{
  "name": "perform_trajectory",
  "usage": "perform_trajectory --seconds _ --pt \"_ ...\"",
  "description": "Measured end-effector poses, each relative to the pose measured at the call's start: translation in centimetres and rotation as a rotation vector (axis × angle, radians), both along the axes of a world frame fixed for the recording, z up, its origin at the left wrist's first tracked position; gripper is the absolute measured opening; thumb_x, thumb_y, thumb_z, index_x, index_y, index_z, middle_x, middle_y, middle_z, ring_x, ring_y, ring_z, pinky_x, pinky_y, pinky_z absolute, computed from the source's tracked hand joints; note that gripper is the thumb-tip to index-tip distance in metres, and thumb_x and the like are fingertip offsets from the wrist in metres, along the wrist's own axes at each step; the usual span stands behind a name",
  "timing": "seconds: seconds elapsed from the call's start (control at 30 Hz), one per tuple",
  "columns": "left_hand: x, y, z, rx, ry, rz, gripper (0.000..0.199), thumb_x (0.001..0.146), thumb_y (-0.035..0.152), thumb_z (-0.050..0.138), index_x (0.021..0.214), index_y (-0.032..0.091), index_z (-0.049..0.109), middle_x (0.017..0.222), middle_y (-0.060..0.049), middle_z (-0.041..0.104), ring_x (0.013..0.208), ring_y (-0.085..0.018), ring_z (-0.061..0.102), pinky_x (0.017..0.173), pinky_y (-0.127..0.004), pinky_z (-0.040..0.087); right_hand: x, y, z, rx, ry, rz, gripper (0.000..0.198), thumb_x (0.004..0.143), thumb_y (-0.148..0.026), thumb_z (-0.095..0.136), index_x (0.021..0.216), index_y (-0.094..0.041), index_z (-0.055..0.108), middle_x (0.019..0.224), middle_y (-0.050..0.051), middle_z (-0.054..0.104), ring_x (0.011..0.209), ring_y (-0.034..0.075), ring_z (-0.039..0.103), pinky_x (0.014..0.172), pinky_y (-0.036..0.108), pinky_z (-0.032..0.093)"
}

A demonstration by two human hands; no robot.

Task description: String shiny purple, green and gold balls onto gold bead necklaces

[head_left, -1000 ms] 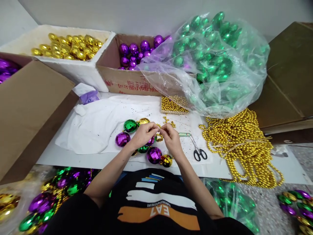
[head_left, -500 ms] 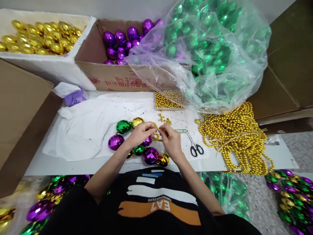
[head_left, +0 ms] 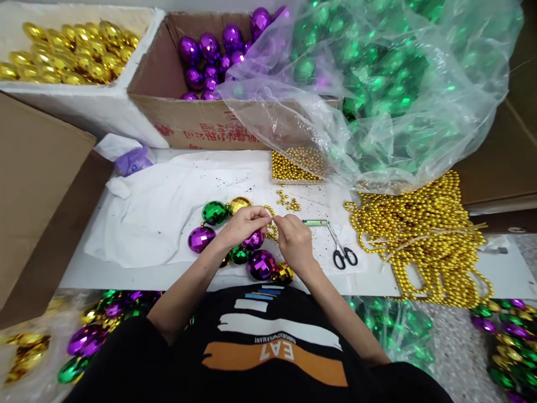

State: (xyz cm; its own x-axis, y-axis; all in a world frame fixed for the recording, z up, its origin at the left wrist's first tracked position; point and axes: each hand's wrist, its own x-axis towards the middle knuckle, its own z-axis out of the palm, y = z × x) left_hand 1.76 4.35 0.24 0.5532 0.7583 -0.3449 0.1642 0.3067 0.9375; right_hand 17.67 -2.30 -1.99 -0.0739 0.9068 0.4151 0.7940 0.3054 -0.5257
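My left hand [head_left: 246,225] and my right hand [head_left: 295,239] meet fingertip to fingertip over the cloth, both closed in a pinch. Between and behind the fingers shows a gold bead string [head_left: 272,230]; the exact spot they pinch is too small to make out. Large faceted balls lie around my left hand: a green ball [head_left: 215,212], a gold ball [head_left: 240,205] and a purple ball [head_left: 202,239]. Below the hands are another purple ball [head_left: 260,264] and a gold ball with reddish reflections [head_left: 284,272]. My left hand and forearm partly hide this group.
Right of my hands lie black-handled scissors [head_left: 344,257] and a green-handled tool [head_left: 315,223]. Loose gold beads [head_left: 292,205], a bead tray [head_left: 296,167] and heaped gold strands [head_left: 423,240] are nearby. Behind stand a cardboard box [head_left: 197,126], a white foam box [head_left: 84,109] and a plastic bag [head_left: 390,129].
The view has shifted slightly, so the table things sit a little further right. My hands stay pinched together, with the right hand's fingers turned a bit and closer to the left fingertips.
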Motion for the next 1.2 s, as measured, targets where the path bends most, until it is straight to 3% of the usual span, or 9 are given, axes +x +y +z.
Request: perform_trajectory --seconds 0.2,0.33,0.43,0.63,0.73,0.83,0.93,1.07,1.2 --pt "-0.7 0.1 0.3 0.084 0.021 -0.031 0.028 0.083 0.03 0.063 0.107 0.017 0.055 0.063 0.005 0.058 0.059 -0.01 0.052 0.058 -0.022 0.038 0.9 0.4 0.3 -0.25 0.124 0.039 0.024 0.092 -0.011 0.044 0.084 -0.017 0.066 0.077 0.007 0.063 0.074 0.019 0.055 0.067 0.031 0.04" --pt "-1.1 0.5 1.1 0.188 0.029 -0.143 0.017 0.087 0.022 0.057 0.104 0.018 0.057 0.066 0.005 0.055 0.061 -0.01 0.05 0.058 -0.022 0.038 1.8 0.9 1.0 -0.646 0.744 0.102 0.012 0.084 -0.026 0.059 0.076 -0.019 0.062 0.065 -0.001 0.06 0.054 0.012 0.049 0.052 0.025 0.036" --pt "-1.0 0.5 1.1 0.3 0.036 -0.19 0.011 0.088 0.023 0.057 0.097 0.017 0.06 0.071 0.003 0.057 0.063 -0.009 0.051 0.059 -0.021 0.038 1.9 1.3 1.3 -0.874 1.221 0.074 0.022 0.072 -0.038 0.073 0.076 -0.018 0.063 0.056 -0.005 0.055 0.041 0.007 0.036 0.039 0.022 0.026" --pt "-0.3 -0.2 0.3 0.637 0.162 -0.066 0.014 0.088 0.03 0.065 0.091 0.016 0.069 0.073 0.0 0.067 0.065 -0.011 0.058 0.064 -0.023 0.042 1.1 1.3 1.1 -0.887 1.483 -0.031 0.031 0.059 -0.038 0.084 0.073 -0.017 0.066 0.054 -0.004 0.058 0.041 0.005 0.038 0.035 0.018 0.025" --pt "-0.3 -0.3 0.4 0.686 0.189 -0.05 0.018 0.091 0.027 0.061 0.079 0.016 0.069 0.072 0.0 0.069 0.065 -0.01 0.06 0.065 -0.022 0.042 0.6 0.9 0.9 -0.855 1.44 -0.021 0.028 0.064 -0.039 0.08 0.073 -0.017 0.065 0.055 -0.004 0.058 0.039 0.006 0.038 0.035 0.02 0.026" --pt "-0.6 -0.2 0.5 0.576 0.223 -0.021 0.021 0.091 0.029 0.061 0.075 0.016 0.066 0.06 0.002 0.063 0.055 -0.009 0.054 0.058 -0.021 0.039 0.0 0.3 0.7 -0.737 1.263 -0.022 0.022 0.076 -0.039 0.072 0.077 -0.019 0.063 0.059 -0.005 0.057 0.04 0.007 0.039 0.037 0.022 0.03" --pt "-0.8 0.1 0.4 0.306 0.159 -0.007 0.025 0.09 0.036 0.061 0.076 0.015 0.064 0.057 0.002 0.063 0.049 -0.009 0.053 0.053 -0.021 0.039 -0.3 -0.3 0.6 -0.407 0.823 -0.024 0.011 0.091 -0.03 0.059 0.094 -0.021 0.065 0.067 -0.002 0.06 0.053 0.012 0.051 0.051 0.026 0.043" --pt "-0.7 0.6 0.4 0.067 0.027 -0.005 0.029 0.083 0.042 0.069 0.074 0.015 0.063 0.053 0.001 0.062 0.051 -0.01 0.057 0.056 -0.022 0.044 -0.2 -0.4 0.1 0.045 0.141 0.112 0.026 0.099 -0.014 0.042 0.107 -0.018 0.067 0.078 0.006 0.065 0.076 0.019 0.06 0.07 0.031 0.048" --pt "-0.5 0.8 0.6 -0.053 -0.02 0.015 0.033 0.075 0.045 0.075 0.069 0.015 0.061 0.049 0.002 0.06 0.049 -0.011 0.058 0.054 -0.022 0.044 0.0 -0.1 -0.6 0.169 -0.132 0.136 0.027 0.098 -0.01 0.04 0.097 -0.016 0.067 0.073 0.006 0.061 0.073 0.02 0.055 0.067 0.032 0.043"
